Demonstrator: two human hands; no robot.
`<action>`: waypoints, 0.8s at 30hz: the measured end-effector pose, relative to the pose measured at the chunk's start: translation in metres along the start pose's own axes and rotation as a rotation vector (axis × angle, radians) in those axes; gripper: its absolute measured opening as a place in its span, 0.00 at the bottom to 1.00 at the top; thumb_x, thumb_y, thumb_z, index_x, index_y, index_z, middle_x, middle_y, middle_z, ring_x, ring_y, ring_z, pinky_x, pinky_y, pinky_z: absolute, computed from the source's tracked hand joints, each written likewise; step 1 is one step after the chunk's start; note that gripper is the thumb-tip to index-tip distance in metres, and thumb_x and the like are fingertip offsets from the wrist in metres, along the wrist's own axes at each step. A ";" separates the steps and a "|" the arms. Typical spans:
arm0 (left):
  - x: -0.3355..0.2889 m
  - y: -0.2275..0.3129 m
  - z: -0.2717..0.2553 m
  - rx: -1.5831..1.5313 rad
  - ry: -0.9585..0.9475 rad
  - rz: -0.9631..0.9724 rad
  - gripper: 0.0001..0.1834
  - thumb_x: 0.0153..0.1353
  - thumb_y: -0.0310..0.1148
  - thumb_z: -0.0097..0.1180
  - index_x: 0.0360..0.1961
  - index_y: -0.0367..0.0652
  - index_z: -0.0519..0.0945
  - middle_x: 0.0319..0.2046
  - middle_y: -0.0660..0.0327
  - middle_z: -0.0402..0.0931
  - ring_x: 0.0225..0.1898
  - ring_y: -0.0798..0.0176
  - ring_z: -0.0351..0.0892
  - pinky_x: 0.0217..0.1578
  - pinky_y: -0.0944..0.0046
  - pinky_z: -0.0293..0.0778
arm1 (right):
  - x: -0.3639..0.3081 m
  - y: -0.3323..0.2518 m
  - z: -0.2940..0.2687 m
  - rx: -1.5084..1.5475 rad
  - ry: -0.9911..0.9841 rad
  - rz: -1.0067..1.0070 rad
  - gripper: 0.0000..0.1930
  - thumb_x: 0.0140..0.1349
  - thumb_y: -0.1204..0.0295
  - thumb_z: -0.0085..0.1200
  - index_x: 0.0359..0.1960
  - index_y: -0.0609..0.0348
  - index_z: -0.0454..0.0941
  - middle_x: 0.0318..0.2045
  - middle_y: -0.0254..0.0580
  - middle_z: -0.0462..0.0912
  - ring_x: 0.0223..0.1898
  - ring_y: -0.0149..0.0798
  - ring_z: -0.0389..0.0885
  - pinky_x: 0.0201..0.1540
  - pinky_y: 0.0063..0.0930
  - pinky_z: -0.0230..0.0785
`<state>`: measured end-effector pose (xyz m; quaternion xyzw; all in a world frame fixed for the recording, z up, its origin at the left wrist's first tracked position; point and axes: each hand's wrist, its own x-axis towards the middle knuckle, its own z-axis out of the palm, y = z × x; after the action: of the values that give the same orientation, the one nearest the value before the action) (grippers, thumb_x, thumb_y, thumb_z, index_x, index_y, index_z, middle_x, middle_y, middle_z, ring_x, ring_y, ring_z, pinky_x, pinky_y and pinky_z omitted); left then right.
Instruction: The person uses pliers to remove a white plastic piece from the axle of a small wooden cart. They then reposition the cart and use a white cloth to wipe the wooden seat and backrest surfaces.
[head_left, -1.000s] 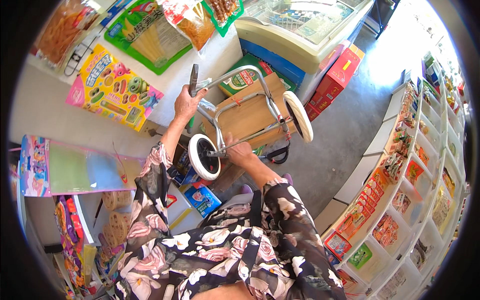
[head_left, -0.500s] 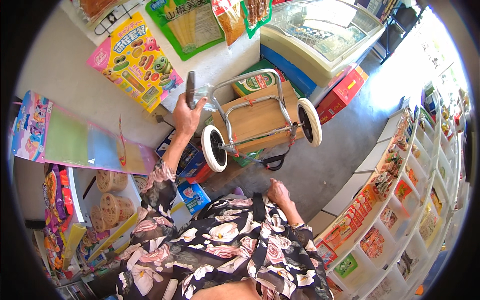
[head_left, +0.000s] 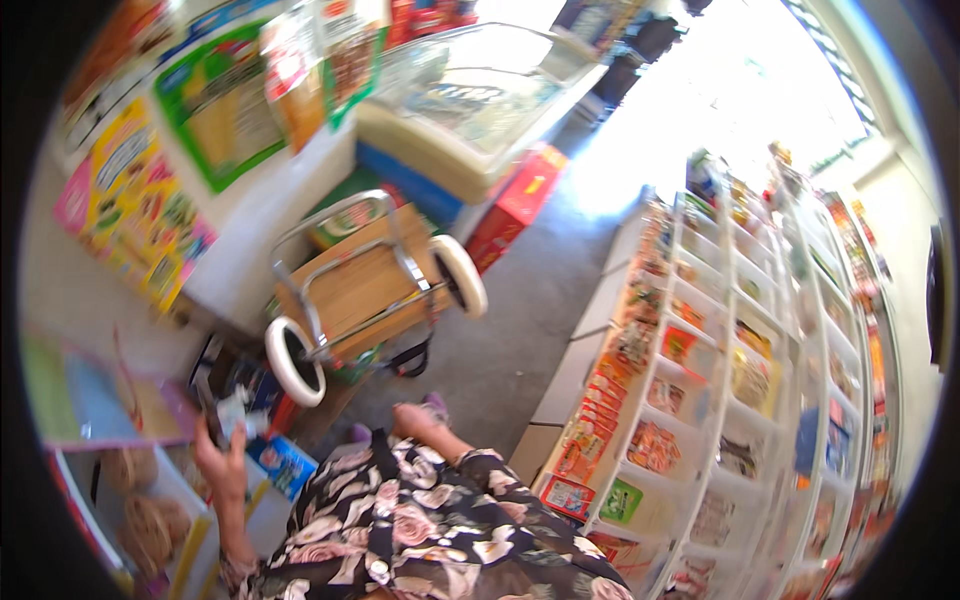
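Note:
My left hand [head_left: 224, 468] is closed around a slim dark object [head_left: 212, 420], seen nearly edge-on and blurred, so its kind is unclear. Crumpled clear plastic [head_left: 240, 410] shows beside the fingers. This hand is over the left shelf, near a blue packet [head_left: 285, 465]. My right hand [head_left: 415, 422] hangs low in front of my body, its fingers curled, with nothing visible in them. Ahead stands a folding cart [head_left: 352, 300] with a metal frame, a wooden board and white wheels, apart from both hands.
A chest freezer [head_left: 440, 130] stands beyond the cart, with a red carton [head_left: 515, 210] against it. Racks of clear bins [head_left: 690, 430] holding packaged snacks line the right. Snack bags [head_left: 225, 105] hang at upper left. Grey floor [head_left: 490, 335] runs between cart and racks.
My view has swung to the right, so the cart and freezer sit farther left. My left hand has dropped from beside the cart handle to the shelf, keeping the dark object and plastic.

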<state>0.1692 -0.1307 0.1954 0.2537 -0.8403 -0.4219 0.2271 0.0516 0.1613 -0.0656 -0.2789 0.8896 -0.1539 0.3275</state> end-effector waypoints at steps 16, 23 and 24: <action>-0.026 0.055 0.161 -0.184 -0.821 -0.120 0.19 0.55 0.40 0.60 0.40 0.34 0.75 0.33 0.53 0.78 0.34 0.62 0.75 0.40 0.63 0.70 | -0.148 -0.054 -0.054 0.493 0.503 0.030 0.17 0.55 0.75 0.46 0.47 0.68 0.72 0.34 0.54 0.78 0.36 0.49 0.78 0.40 0.37 0.70; -0.071 0.084 0.239 -0.666 -0.628 -0.587 0.20 0.59 0.49 0.55 0.41 0.43 0.72 0.27 0.67 0.67 0.26 0.70 0.71 0.22 0.67 0.75 | -0.204 -0.076 -0.103 0.902 0.550 0.126 0.25 0.62 0.67 0.45 0.60 0.63 0.60 0.48 0.62 0.72 0.49 0.56 0.73 0.51 0.39 0.65; -0.081 0.087 0.247 -0.703 -0.634 -0.627 0.20 0.59 0.49 0.55 0.41 0.44 0.72 0.26 0.67 0.67 0.25 0.71 0.71 0.20 0.67 0.74 | -0.212 -0.072 -0.108 0.806 0.544 0.038 0.28 0.63 0.67 0.45 0.63 0.62 0.54 0.51 0.63 0.69 0.53 0.58 0.70 0.54 0.40 0.62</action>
<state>0.0638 0.1110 0.1193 0.2611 -0.5610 -0.7789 -0.1016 0.1408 0.2404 0.1524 -0.0633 0.8174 -0.5475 0.1676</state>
